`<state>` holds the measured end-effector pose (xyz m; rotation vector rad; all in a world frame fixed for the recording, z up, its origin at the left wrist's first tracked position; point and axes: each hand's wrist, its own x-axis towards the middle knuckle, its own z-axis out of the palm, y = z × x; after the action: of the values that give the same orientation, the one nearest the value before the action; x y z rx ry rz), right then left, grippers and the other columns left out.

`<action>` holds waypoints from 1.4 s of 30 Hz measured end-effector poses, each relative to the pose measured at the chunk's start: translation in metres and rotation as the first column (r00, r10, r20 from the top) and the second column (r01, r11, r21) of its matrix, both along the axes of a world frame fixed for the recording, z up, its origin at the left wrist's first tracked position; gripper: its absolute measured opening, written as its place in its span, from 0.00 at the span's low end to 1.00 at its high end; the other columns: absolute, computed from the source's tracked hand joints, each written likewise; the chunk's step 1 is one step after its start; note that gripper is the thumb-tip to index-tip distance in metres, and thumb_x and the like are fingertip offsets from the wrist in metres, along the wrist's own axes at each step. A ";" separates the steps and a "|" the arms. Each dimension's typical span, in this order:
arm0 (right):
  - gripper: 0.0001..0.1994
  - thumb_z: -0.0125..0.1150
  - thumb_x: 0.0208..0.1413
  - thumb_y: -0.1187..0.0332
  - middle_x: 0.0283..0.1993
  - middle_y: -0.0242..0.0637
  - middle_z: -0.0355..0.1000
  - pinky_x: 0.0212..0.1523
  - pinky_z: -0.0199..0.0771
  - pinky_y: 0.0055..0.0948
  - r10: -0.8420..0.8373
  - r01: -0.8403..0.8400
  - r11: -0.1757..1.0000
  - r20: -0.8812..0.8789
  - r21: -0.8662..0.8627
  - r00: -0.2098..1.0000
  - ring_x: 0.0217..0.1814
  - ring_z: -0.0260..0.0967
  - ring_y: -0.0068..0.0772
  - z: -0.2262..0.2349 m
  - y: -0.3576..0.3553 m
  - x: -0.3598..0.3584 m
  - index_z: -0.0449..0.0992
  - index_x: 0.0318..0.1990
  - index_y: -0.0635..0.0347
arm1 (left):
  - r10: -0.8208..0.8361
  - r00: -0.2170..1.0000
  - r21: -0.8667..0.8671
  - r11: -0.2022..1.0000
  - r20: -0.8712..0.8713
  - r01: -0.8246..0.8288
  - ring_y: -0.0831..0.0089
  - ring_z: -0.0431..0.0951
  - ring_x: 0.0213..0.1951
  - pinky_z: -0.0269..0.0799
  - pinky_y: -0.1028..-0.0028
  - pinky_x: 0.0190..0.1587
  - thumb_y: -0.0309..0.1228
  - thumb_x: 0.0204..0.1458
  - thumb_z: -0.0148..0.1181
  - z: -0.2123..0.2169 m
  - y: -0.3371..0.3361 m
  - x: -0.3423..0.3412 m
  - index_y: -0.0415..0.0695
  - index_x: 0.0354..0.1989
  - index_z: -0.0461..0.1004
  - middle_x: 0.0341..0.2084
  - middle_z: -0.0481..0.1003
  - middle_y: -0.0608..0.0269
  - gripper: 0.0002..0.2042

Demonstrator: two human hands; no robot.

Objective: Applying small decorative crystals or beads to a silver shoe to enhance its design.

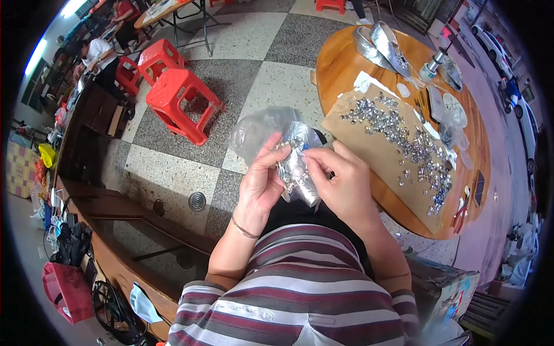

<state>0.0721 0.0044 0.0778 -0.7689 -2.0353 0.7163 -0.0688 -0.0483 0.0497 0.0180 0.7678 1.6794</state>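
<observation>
In front of my body, my left hand grips a shiny silver piece that is studded with small stones and looks like a shoe upper. The left fingers are closed around its left side, with the thumb on the stones. My right hand is at the piece's right side, thumb and forefinger pinched together close to its surface. Whatever lies in that pinch is too small to make out. A translucent plastic bag shows just beyond my left hand.
On the round wooden table at right, brown paper bears many loose clear gems. Silver shoes, a small bottle and red-handled pliers lie there too. Red stools stand left, beyond a wooden frame.
</observation>
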 end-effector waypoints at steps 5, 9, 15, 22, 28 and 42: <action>0.04 0.61 0.43 0.75 0.23 0.38 0.64 0.24 0.67 0.33 -0.002 0.003 0.997 0.014 -0.072 1.000 0.23 0.67 0.39 -0.008 0.007 0.002 0.76 0.29 0.59 | -0.114 0.970 0.032 0.994 0.216 0.109 0.62 0.74 0.42 0.72 0.62 0.46 0.20 0.48 0.55 -0.012 0.007 0.000 0.45 0.52 0.59 0.41 0.71 0.53 0.21; 0.03 0.61 0.43 0.75 0.22 0.38 0.64 0.24 0.67 0.33 -0.014 0.014 0.997 -0.002 -0.080 1.000 0.22 0.67 0.38 -0.008 0.006 0.004 0.76 0.28 0.59 | -0.152 0.948 0.061 0.988 0.280 0.140 0.61 0.74 0.43 0.71 0.61 0.48 0.20 0.48 0.55 -0.012 0.007 0.001 0.46 0.51 0.60 0.42 0.71 0.53 0.20; 0.03 0.61 0.43 0.75 0.22 0.38 0.64 0.23 0.67 0.32 -0.029 0.027 0.995 -0.014 -0.094 1.000 0.22 0.68 0.38 -0.001 0.000 0.012 0.75 0.27 0.59 | -0.181 0.926 0.093 0.983 0.332 0.159 0.61 0.74 0.43 0.70 0.60 0.49 0.20 0.48 0.54 -0.009 0.002 0.007 0.46 0.50 0.60 0.42 0.71 0.53 0.20; 0.04 0.62 0.44 0.78 0.23 0.35 0.66 0.21 0.69 0.21 -0.010 0.012 0.998 0.026 -0.054 1.000 0.21 0.70 0.25 0.007 -0.003 0.025 0.76 0.30 0.64 | -0.152 0.957 0.067 0.988 0.246 0.139 0.62 0.74 0.42 0.73 0.64 0.46 0.19 0.49 0.54 0.005 -0.001 0.023 0.45 0.50 0.61 0.41 0.71 0.53 0.19; 0.04 0.61 0.45 0.78 0.24 0.36 0.67 0.23 0.68 0.25 -0.034 0.034 0.999 -0.008 -0.005 0.999 0.23 0.69 0.29 0.005 -0.007 0.030 0.75 0.30 0.63 | 0.002 0.977 0.064 0.998 -0.214 0.012 0.69 0.75 0.38 0.75 0.71 0.42 0.16 0.46 0.57 0.015 -0.009 0.036 0.41 0.48 0.63 0.39 0.72 0.56 0.20; 0.04 0.60 0.47 0.77 0.30 0.40 0.71 0.29 0.69 0.29 -0.145 0.147 0.988 -0.031 0.046 0.989 0.29 0.69 0.37 0.015 -0.042 0.006 0.73 0.31 0.64 | 0.149 0.782 0.192 0.981 -0.605 -0.039 0.79 0.75 0.33 0.74 0.81 0.36 0.14 0.42 0.61 0.045 -0.041 0.024 0.38 0.47 0.65 0.33 0.73 0.62 0.21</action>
<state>0.0781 -0.0375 0.0929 -0.8651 -1.9415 0.5892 -0.0446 -0.0896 0.0950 0.6971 1.1204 1.8470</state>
